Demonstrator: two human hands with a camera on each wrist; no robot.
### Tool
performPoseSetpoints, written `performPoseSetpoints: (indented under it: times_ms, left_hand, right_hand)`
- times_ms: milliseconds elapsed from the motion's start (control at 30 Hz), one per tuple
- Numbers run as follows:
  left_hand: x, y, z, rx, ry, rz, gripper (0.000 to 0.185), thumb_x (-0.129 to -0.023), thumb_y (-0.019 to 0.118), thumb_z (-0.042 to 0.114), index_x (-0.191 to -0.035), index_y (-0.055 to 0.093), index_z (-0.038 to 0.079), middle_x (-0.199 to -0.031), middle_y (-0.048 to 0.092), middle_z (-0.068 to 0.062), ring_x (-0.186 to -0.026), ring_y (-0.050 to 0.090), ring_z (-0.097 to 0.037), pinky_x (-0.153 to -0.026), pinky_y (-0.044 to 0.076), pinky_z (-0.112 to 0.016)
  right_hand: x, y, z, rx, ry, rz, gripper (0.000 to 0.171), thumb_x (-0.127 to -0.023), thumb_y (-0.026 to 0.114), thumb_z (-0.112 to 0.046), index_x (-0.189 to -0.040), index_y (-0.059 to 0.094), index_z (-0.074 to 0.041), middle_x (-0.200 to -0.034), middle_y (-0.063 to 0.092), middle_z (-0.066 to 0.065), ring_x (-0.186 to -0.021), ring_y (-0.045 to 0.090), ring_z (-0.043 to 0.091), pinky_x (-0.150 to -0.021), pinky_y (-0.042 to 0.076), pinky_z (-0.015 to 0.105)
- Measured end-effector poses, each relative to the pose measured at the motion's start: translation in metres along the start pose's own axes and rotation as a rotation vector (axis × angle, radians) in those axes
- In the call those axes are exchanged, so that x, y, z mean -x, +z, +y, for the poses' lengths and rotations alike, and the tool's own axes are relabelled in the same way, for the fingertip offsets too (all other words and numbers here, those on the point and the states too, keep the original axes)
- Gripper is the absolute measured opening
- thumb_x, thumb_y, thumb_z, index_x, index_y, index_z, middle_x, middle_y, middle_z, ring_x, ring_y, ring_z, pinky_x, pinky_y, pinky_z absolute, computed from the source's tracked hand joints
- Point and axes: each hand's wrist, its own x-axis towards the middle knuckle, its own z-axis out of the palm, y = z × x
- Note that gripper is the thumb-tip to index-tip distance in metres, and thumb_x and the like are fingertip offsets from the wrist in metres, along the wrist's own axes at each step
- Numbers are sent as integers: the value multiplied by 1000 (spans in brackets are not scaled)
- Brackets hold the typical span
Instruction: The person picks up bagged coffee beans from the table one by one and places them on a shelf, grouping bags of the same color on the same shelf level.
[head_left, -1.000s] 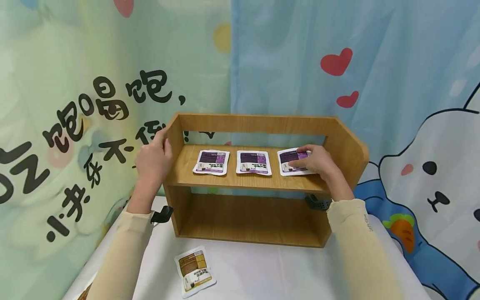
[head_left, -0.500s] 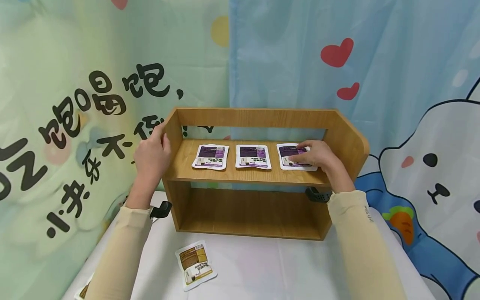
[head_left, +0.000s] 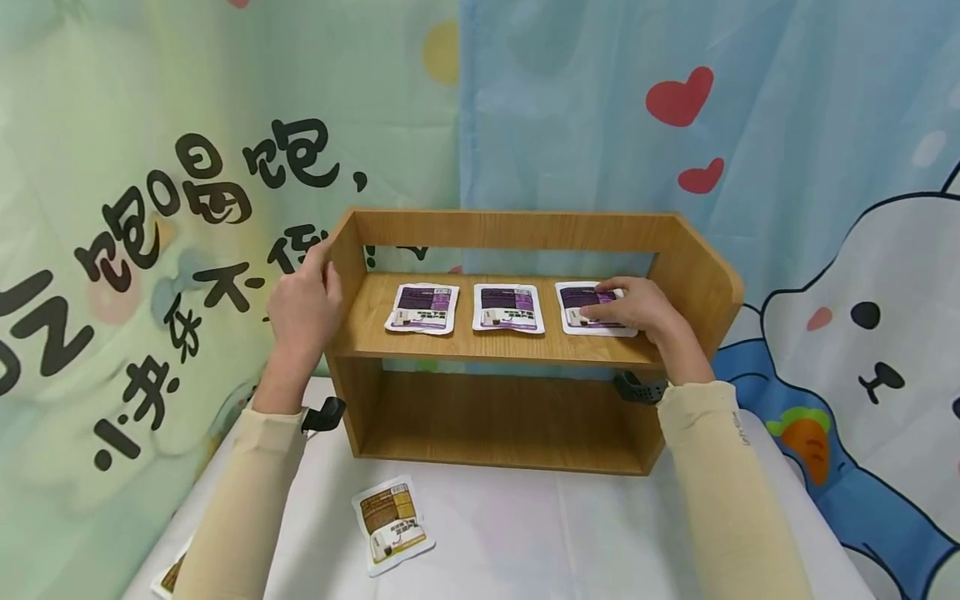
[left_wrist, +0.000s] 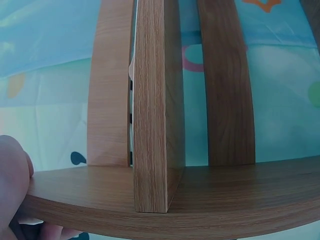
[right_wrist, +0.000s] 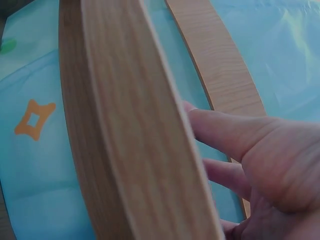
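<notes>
A two-tier wooden shelf stands on the white table, with three purple-and-white packets in a row on its upper board. My left hand grips the shelf's left side panel near its top. In the right wrist view, my right hand has its thumb and fingers stretched out past the board's front edge. Those fingertips rest on the rightmost purple packet, which lies flat and is partly covered by them. The middle packet and the left packet lie untouched.
A brown-and-white packet lies on the table in front of the shelf. Another brown packet shows partly beside my left sleeve. The shelf's lower board lies under the packets, and printed curtains hang close behind.
The whole head view has shifted, so the shelf now appears a little higher. Both hands and the packets keep nearly the same places on the shelf.
</notes>
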Motion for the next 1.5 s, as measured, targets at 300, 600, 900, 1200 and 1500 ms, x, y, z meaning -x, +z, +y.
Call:
performPoseSetpoints:
  times_ms: [300,600,900,1200,1500]
  left_hand:
    - [-6,4,10,1,4,-6,37,-102,44,21,-136,56,13,-86,69,-19,-50,51,-30,-42,35,-37]
    - [-5,1,9,-12,-21,-2,37,-101,45,21,-135,56,14,-77,66,-19,-50,51,-31,-42,34,-37]
    - [-4,-6,0,-34,-42,25,36,-101,44,22,-134,57,14,-78,66,-21,-54,54,-35,-44,38,-43]
    - [-2,-5,2,-21,-43,2,37,-102,43,20,-136,56,13,-68,61,-18,-51,49,-31,-43,33,-37]
    - [2,-3,6,-14,-33,-6,36,-101,44,20,-135,56,13,-73,64,-20,-51,51,-32,-43,35,-40]
  right_hand:
    - [5,-12,3,-2,-17,28,78,-87,71,-45,-145,42,-3,-141,33,30,-114,37,39,-86,40,44]
    - [41,-27,-22,243,-105,158,75,-92,60,-49,-142,42,4,-140,37,32,-123,35,47,-98,32,61]
    - [85,-54,-56,296,-286,409,54,-95,58,-39,-134,55,-3,-128,52,25,-115,45,41,-91,40,60]
    - [85,-61,-25,225,-351,673,49,-94,59,-27,-137,54,-4,-141,42,23,-134,33,38,-107,21,61]
    - [66,-41,35,4,-484,947,48,-92,62,-19,-138,53,-9,-142,47,12,-134,37,22,-109,29,43]
